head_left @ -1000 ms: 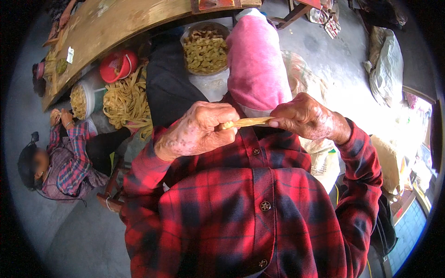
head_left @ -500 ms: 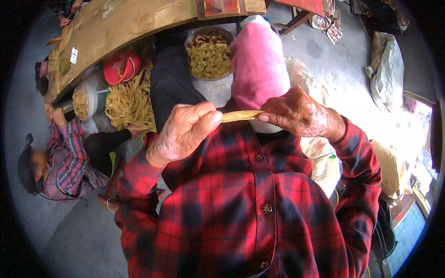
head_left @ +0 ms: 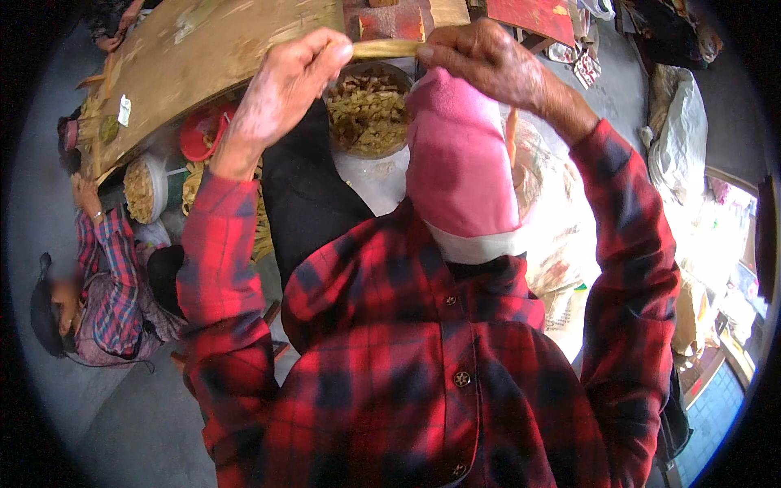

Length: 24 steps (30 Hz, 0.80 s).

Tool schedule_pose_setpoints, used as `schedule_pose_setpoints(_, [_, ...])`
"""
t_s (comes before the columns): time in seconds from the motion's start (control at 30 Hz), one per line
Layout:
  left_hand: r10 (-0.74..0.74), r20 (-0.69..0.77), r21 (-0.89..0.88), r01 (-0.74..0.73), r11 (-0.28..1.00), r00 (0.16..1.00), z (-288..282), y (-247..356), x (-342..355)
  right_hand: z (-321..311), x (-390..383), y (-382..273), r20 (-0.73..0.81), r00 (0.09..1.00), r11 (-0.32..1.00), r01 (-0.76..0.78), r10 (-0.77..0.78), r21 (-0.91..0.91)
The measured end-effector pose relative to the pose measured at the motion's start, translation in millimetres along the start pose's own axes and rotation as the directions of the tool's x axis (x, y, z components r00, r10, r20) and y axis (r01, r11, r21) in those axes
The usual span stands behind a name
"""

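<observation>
Stretched between my two hands is a narrow, flat yellowish-brown strip (head_left: 386, 50), plant-like in look. My left hand (head_left: 293, 81) pinches its left end between thumb and fingers. The other end is pinched in my right hand (head_left: 492, 69). Both arms reach forward, holding the strip above the near edge of the wooden table. Just below it sits a round basin (head_left: 370, 154) of short yellowish-brown pieces. A pink cloth (head_left: 460, 154) covers my right knee, close under my right hand.
A wooden table (head_left: 244, 41) carries a reddish block (head_left: 390, 24). At left are a red bucket (head_left: 195, 138), a white bucket (head_left: 161, 187) and long strips (head_left: 189, 191). A seated co-worker (head_left: 122, 285) works there. A pale sack (head_left: 679, 138) lies far right.
Both hands have moved forward and up, away from my chest, carrying the strip from above my lap to the table edge. The co-worker's hands have shifted slightly.
</observation>
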<state>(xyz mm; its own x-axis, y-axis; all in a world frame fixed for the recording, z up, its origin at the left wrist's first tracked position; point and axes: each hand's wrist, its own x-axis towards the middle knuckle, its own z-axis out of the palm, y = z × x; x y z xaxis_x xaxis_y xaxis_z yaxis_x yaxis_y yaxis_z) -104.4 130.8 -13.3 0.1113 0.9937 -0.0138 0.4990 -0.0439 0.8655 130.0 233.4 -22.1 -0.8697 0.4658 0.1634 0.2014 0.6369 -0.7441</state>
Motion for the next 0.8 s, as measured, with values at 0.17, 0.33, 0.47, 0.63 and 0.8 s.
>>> schedule_pose_setpoints(0.17, [0.027,-0.014,-0.097,-0.028,0.995,1.0,3.6,-32.6,51.3,-6.5,22.8,39.8,-0.072,0.991,0.992,-0.105,0.11,0.065])
schedule_pose_setpoints(0.33, [0.005,-0.078,-0.049,-0.009,0.999,0.997,6.6,-37.7,74.8,-27.8,41.3,24.2,0.183,0.816,0.815,-0.57,0.548,0.106])
schedule_pose_setpoints(0.47, [0.071,-0.106,-0.056,-0.077,0.995,0.992,9.2,-45.3,85.6,-17.5,40.2,59.4,0.013,0.954,0.942,-0.299,0.3,0.156])
schedule_pose_setpoints(0.63, [0.094,-0.125,-0.172,-0.115,0.978,0.988,12.7,-64.1,88.7,-21.0,47.6,41.2,0.098,0.894,0.877,-0.448,0.437,0.173])
schedule_pose_setpoints(0.8, [0.091,-0.248,0.083,-0.072,0.994,0.965,18.1,-86.3,84.2,3.9,36.1,83.1,-0.038,0.936,0.931,-0.342,0.35,0.126])
